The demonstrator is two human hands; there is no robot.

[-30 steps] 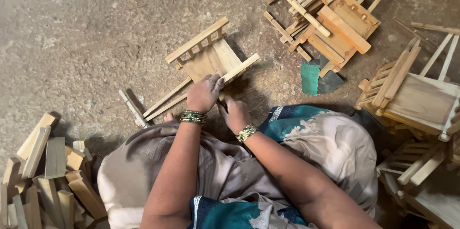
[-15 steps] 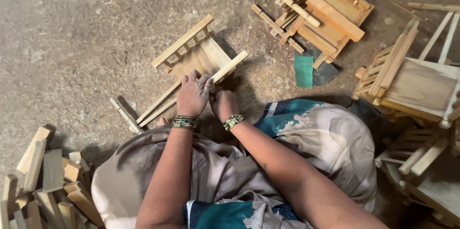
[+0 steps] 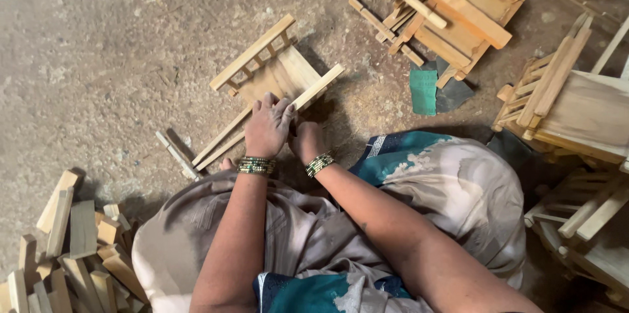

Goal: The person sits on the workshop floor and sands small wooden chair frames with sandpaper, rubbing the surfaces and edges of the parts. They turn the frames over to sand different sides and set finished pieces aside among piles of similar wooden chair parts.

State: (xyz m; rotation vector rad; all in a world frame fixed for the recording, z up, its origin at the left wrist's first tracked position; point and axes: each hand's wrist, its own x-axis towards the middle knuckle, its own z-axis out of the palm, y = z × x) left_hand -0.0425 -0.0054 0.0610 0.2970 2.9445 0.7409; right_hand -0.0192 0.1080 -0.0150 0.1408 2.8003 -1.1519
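A: Wood everywhere! Where is the little wooden frame (image 3: 272,67)?

B: On the floor (image 3: 98,44), just past the knees. The left hand (image 3: 265,128) presses down on its long slat (image 3: 275,113), fingers curled over it.

A: And the right hand (image 3: 306,139)?

B: Tucked beside it. I cannot tell what its fingers hold.

A: What could go wrong?

B: The slat could slip sideways or crack if pushed too hard.

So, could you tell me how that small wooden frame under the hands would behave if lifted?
The small wooden frame is probably stiff and light: thin slats, bare wood. Its long loose-looking strips might flex or shift. The left hand presses on it, the right hand beside.
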